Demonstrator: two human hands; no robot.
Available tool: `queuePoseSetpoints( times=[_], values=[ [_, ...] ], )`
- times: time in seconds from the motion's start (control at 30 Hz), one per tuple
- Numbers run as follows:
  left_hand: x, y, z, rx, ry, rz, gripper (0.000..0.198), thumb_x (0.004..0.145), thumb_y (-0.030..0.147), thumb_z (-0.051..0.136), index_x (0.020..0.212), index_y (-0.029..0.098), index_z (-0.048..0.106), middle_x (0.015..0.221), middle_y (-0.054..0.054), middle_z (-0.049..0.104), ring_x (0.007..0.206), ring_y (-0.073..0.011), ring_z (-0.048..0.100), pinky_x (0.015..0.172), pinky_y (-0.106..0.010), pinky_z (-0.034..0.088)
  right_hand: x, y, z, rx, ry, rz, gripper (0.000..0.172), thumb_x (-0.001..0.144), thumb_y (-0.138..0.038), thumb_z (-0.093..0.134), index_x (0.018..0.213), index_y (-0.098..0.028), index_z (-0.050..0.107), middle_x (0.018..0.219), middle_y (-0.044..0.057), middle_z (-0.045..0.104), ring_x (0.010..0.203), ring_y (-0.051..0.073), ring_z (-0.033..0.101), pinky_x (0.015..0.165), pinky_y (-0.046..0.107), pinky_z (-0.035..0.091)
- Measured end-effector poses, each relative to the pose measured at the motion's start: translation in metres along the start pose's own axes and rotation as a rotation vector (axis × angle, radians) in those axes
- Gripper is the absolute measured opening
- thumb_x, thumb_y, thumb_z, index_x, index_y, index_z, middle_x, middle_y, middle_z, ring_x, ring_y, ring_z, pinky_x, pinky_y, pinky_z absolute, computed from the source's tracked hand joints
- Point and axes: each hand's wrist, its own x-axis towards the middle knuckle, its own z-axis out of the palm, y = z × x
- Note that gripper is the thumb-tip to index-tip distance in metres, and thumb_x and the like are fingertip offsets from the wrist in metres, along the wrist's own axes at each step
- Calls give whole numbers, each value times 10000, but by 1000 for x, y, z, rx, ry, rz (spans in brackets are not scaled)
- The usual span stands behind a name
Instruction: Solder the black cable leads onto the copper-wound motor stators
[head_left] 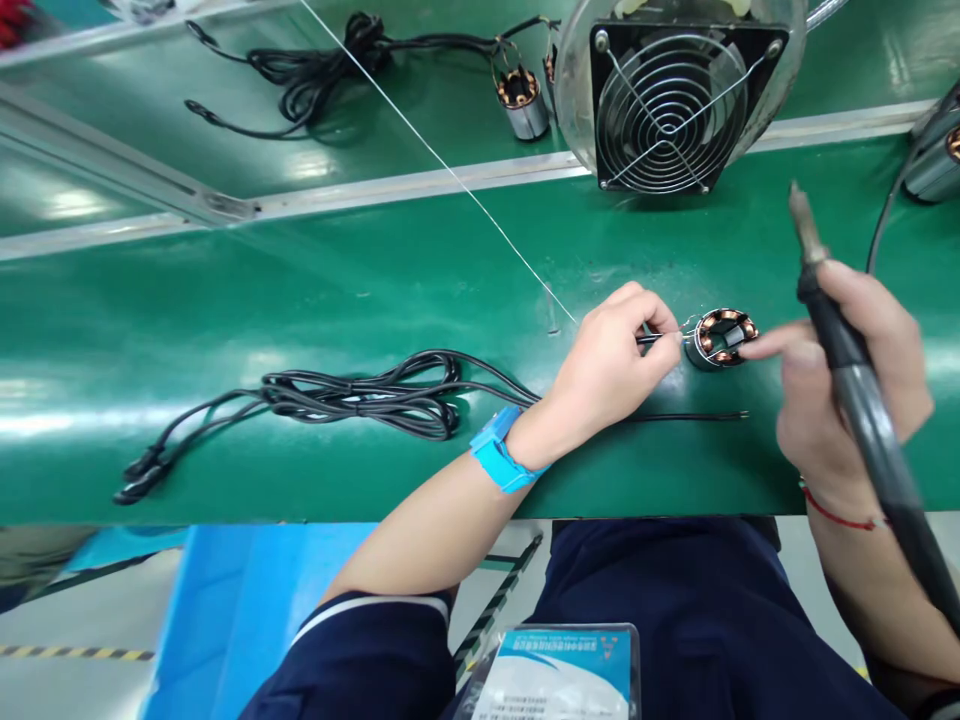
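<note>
A view from above of a person's two hands at a green surface (375, 290). The left hand (611, 365), with a blue strap (499, 455) on its wrist, is closed in a pinch: thumb and fingers grip the end of a thin black wire (652, 340) and hold it at the left side of a small stator (721, 338). The stator, a metal ring wound with copper coils, stands on the surface between the two hands. The right hand (847, 380) is curled around the black handle of a soldering iron (840, 340), whose tip points up and away, clear of the stator. One right finger stretches out and touches the stator's right edge. A red thread circles the right wrist.

A second loose wire end (690, 416) lies on the surface just below the stator. To the left lies a bundled black cable (360, 395). A thin silver strand, probably solder wire (442, 160), runs diagonally from the top toward the left hand. Behind the stator stands a fan (671, 105) with a wire grille. Farther back lie another cable bundle (322, 70) and another stator (521, 102).
</note>
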Motion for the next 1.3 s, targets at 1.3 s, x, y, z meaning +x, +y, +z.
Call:
queuePoseSetpoints(
  times=[1.3],
  values=[
    [1,-4,5,24,39,-11,173,752,33,529,673,184,497,698,19,552,672,-100,513,631,-261,471,-30,5,-15,172,-43,-118,269,738,-160,689,1004,-203,704,707,1,645,548,158,622,508,304,558]
  ],
)
